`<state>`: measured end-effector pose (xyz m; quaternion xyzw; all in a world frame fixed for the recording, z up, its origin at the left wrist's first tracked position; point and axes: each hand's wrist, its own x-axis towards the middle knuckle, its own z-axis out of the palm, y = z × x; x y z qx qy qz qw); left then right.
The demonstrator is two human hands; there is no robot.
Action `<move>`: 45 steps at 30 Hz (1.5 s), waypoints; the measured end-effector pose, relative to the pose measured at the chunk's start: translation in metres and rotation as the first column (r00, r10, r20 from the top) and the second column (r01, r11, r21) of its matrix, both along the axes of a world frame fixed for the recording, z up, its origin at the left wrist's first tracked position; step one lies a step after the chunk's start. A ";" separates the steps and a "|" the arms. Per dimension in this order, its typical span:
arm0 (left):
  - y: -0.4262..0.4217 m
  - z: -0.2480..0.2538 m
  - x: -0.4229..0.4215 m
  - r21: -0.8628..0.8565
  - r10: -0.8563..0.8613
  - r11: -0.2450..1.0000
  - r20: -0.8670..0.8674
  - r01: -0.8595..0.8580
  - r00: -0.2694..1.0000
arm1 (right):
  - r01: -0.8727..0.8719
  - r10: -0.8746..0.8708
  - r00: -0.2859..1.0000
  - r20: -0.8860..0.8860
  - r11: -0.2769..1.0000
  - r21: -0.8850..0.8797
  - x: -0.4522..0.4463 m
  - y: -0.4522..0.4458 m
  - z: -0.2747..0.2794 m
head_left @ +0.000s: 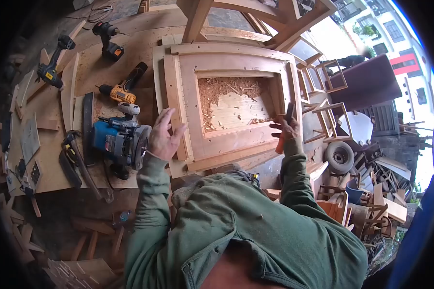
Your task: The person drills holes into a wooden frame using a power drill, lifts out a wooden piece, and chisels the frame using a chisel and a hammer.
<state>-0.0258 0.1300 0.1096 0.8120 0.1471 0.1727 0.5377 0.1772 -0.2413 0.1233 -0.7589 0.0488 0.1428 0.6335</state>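
My left hand (pixel 165 137) is raised beside the left edge of a wooden frame (pixel 248 137), fingers apart and holding nothing. It hovers close to a blue router (pixel 112 137). At the frame's right side, my right hand (pixel 287 129) is closed around a slim tool (pixel 279 146) with an orange end below the palm and a dark end above. Fingers cover its middle, so its exact kind is hidden. The frame lies flat with a rectangular opening, through which wood shavings (pixel 217 89) and a pale board (pixel 241 111) show.
Left on the workbench (pixel 48 164) are a yellow drill (pixel 123 91), two dark drills (pixel 108 42) (pixel 55 62) and a handsaw (pixel 77 159). Wooden legs (pixel 197 21) rise behind the frame. Chair frames (pixel 328 120), a tyre (pixel 340 156) and scrap wood (pixel 390 212) stand at right.
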 end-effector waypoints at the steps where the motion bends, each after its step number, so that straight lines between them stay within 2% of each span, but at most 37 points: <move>1: -0.006 -0.019 0.010 0.101 0.029 0.995 -0.020 -0.027 0.999 | 0.056 -0.056 0.997 0.048 0.998 0.003 0.008 -0.003 0.013; 3: -0.012 -0.050 0.027 0.264 0.199 0.947 -0.040 -0.182 0.979 | 0.094 -0.082 0.992 0.091 0.986 -0.139 0.028 -0.010 0.032; 4: -0.011 -0.063 0.034 0.335 0.258 0.914 -0.043 -0.229 0.965 | 0.077 -0.056 0.988 0.141 0.986 -0.145 0.040 -0.023 0.028; 7: -0.006 -0.096 0.053 0.563 0.444 0.754 -0.056 -0.339 0.894 | 0.178 -0.167 0.976 0.140 0.981 -0.075 0.080 -0.058 0.006; 8: -0.003 -0.106 0.057 0.588 0.472 0.731 -0.070 -0.346 0.879 | 0.169 -0.159 0.974 0.162 0.984 -0.051 0.096 -0.073 -0.007; 9: -0.002 -0.108 0.061 0.532 0.500 0.766 -0.141 -0.360 0.855 | 0.159 -0.152 0.971 0.182 0.987 -0.026 0.113 -0.086 -0.019; 10: 0.000 -0.109 0.065 0.475 0.518 0.796 -0.211 -0.376 0.829 | 0.202 -0.193 0.975 0.109 0.976 -0.077 0.130 -0.094 -0.024; 11: 0.001 -0.110 0.071 0.413 0.522 0.823 -0.279 -0.389 0.806 | 0.208 -0.194 0.973 0.124 0.972 -0.111 0.146 -0.099 -0.036; 12: 0.007 -0.126 0.075 0.439 0.538 0.789 -0.158 -0.429 0.828 | 0.229 -0.208 0.967 0.147 0.962 -0.150 0.161 -0.106 -0.045; 13: 0.011 -0.123 0.076 0.300 0.511 0.844 -0.206 -0.444 0.834 | 0.252 -0.221 0.961 0.168 0.949 -0.191 0.171 -0.115 -0.050; 14: 0.006 -0.129 0.086 0.382 0.555 0.789 -0.109 -0.480 0.825 | 0.096 -0.065 0.984 0.168 0.977 -0.188 0.175 -0.111 -0.037; 15: 0.005 -0.134 0.082 0.468 0.601 0.710 -0.015 -0.525 0.799 | 0.072 -0.050 0.989 0.142 0.985 -0.155 0.176 -0.107 -0.036; 16: -0.002 -0.112 0.085 0.477 0.575 0.717 0.009 -0.509 0.818 | -0.088 0.121 0.983 0.139 0.971 -0.222 0.174 -0.093 -0.023; 17: -0.018 -0.086 0.096 0.486 0.565 0.713 0.030 -0.506 0.825 | -0.265 0.310 0.942 0.128 0.922 -0.283 0.172 -0.076 -0.015; 18: -0.035 -0.075 0.102 0.490 0.571 0.696 0.065 -0.524 0.819 | -0.374 0.413 0.908 0.071 0.875 -0.309 0.170 -0.063 -0.023; 19: -0.052 -0.070 0.109 0.493 0.571 0.681 0.106 -0.542 0.814 | -0.441 0.617 0.752 0.230 0.732 -0.519 0.183 -0.062 -0.061; 21: -0.071 -0.083 0.112 0.497 0.474 0.725 0.142 -0.477 0.869 | -0.481 0.712 0.675 0.194 0.624 -0.616 0.162 -0.012 -0.080; 23: -0.073 -0.081 0.105 0.473 0.523 0.721 0.110 -0.507 0.845 | -0.568 0.821 0.547 0.164 0.508 -0.647 0.154 0.020 -0.116; 24: -0.073 -0.080 0.102 0.452 0.532 0.731 0.093 -0.511 0.842 | -0.623 0.834 0.540 0.115 0.488 -0.611 0.145 0.037 -0.122; 25: -0.064 -0.077 0.097 0.492 0.573 0.680 0.106 -0.544 0.812 | -0.612 0.851 0.406 0.332 0.523 -0.593 0.142 0.047 -0.140; 27: -0.020 -0.069 0.091 0.564 0.646 0.568 0.146 -0.599 0.749 | -0.609 0.891 0.330 0.311 0.453 -0.651 0.137 0.064 -0.161; 28: 0.000 -0.068 0.095 0.559 0.710 0.559 0.060 -0.613 0.702 | -0.638 0.913 0.338 0.228 0.400 -0.658 0.130 0.075 -0.143; 29: 0.022 -0.068 0.100 0.553 0.760 0.552 -0.026 -0.624 0.649 | -0.605 0.910 0.296 0.289 0.413 -0.681 0.129 0.080 -0.141; 31: 0.062 -0.086 0.120 0.706 0.880 0.364 -0.047 -0.608 0.473 | -0.525 0.888 0.229 0.399 0.458 -0.718 0.123 0.086 -0.141; 32: 0.090 -0.090 0.122 0.780 0.856 0.414 -0.159 -0.469 0.492 | -0.653 0.899 0.285 0.334 0.437 -0.618 0.119 0.088 -0.119; 33: 0.125 -0.092 0.122 0.820 0.809 0.476 -0.268 -0.318 0.522 | -0.575 0.869 0.239 0.434 0.487 -0.657 0.115 0.087 -0.109; 34: 0.147 -0.101 0.136 0.825 0.734 0.544 -0.378 -0.155 0.565 | -0.590 0.881 0.279 0.383 0.472 -0.655 0.109 0.085 -0.094; 35: 0.150 -0.087 0.145 0.773 0.675 0.626 -0.467 -0.108 0.571 | -0.592 0.875 0.313 0.371 0.485 -0.644 0.103 0.077 -0.081; 36: 0.181 -0.099 0.148 0.700 0.604 0.714 -0.609 -0.009 0.515 | -0.654 0.864 0.381 0.329 0.504 -0.564 0.093 0.062 -0.093; 37: 0.180 -0.081 0.155 0.647 0.590 0.762 -0.676 -0.028 0.442 | -0.711 0.843 0.437 0.314 0.537 -0.454 0.091 0.055 -0.107; 38: 0.209 -0.100 0.158 0.647 0.585 0.759 -0.728 0.076 0.356 | -0.705 0.844 0.442 0.302 0.536 -0.465 0.085 0.047 -0.099; 39: 0.221 -0.118 0.156 0.706 0.625 0.698 -0.682 0.120 0.380 | -0.717 0.856 0.433 0.284 0.517 -0.467 0.075 0.035 -0.091; 41: 0.261 -0.160 0.151 0.704 0.612 0.699 -0.682 0.130 0.401 | -0.737 0.833 0.547 0.086 0.528 -0.422 0.057 0.013 -0.087; 42: 0.261 -0.159 0.150 0.709 0.616 0.694 -0.676 0.127 0.405 | -0.737 0.844 0.527 0.098 0.511 -0.443 0.050 0.000 -0.092; 43: 0.263 -0.158 0.149 0.713 0.620 0.690 -0.671 0.125 0.407 | -0.714 0.813 0.575 0.088 0.552 -0.431 0.041 -0.006 -0.090; 44: 0.293 -0.185 0.144 0.745 0.606 0.645 -0.635 0.171 0.480 | -0.691 0.782 0.619 0.078 0.589 -0.419 0.031 -0.009 -0.089; 45: 0.296 -0.180 0.147 0.758 0.619 0.643 -0.599 0.111 0.508 | -0.669 0.750 0.658 0.066 0.623 -0.405 0.023 -0.011 -0.087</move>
